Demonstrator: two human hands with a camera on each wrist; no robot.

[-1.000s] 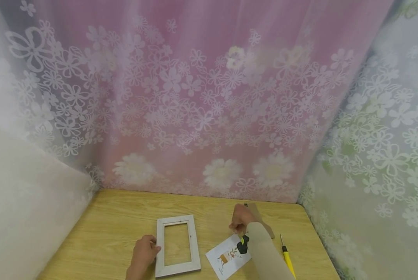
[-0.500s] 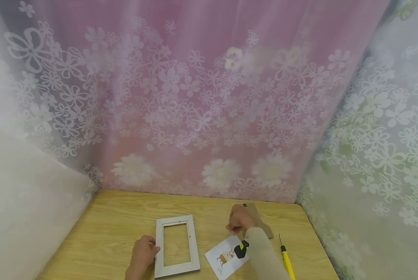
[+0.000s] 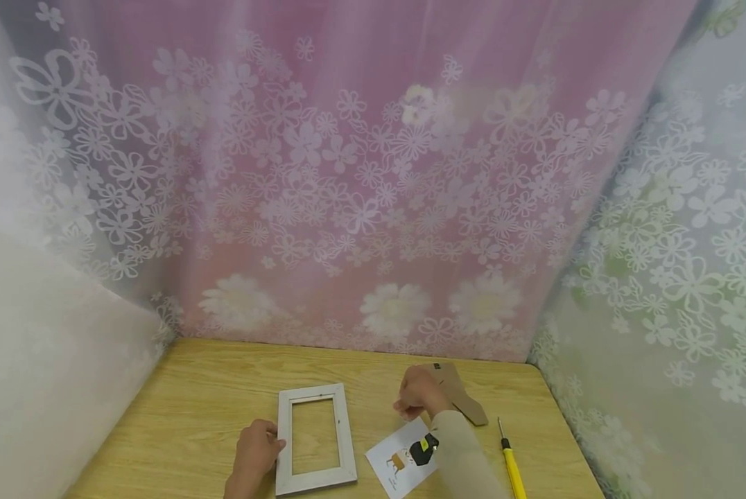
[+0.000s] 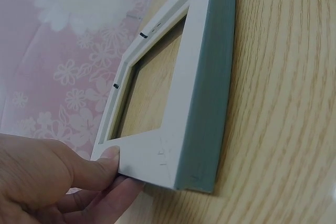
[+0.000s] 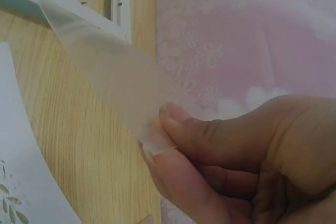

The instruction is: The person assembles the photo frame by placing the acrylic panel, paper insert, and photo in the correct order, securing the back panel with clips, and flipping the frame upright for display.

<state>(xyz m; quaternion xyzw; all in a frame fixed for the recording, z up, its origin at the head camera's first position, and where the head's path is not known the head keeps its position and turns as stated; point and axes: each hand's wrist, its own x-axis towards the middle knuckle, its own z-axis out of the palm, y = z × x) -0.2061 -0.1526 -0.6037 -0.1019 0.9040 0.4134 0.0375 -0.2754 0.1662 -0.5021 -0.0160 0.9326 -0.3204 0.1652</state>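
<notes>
Head view: left hand [image 3: 254, 447] at the white frame [image 3: 347, 436], right hand [image 3: 419, 391] just beyond the printed card [image 3: 390, 459].
The frame lies on the wooden table [image 3: 223, 381], to the left of the card; the brown board [image 3: 462, 394] is partly behind the right hand (a yellow-handled tool [image 3: 514, 474] lies farther right). In the left wrist view, the thumb is on the frame's face and the fingers go under its edge, so they grasp it; whether this end is lifted, I cannot tell. In the right wrist view, thumb and forefinger pinch one end of a clear sheet [image 5: 113, 72], which is held above the table.
</notes>
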